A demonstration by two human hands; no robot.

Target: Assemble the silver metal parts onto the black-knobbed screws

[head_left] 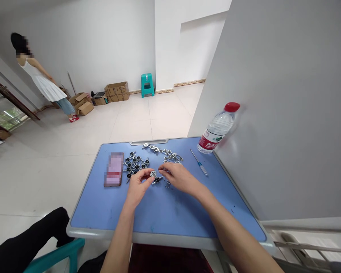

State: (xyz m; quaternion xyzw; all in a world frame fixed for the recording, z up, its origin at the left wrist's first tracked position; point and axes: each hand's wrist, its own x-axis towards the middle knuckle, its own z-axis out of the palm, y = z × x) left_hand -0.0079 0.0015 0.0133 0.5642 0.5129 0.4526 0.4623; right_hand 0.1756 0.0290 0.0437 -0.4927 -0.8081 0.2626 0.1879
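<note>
metal parts dot the table beside the wall.

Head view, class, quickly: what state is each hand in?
Left hand: closed, holding a small metal part.
Right hand: curled; cannot tell whether it holds anything.

"农夫" on red bottle label

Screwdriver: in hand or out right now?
Out of hand. The screwdriver lies on the table, to the right of the right hand and not touching it.
</note>
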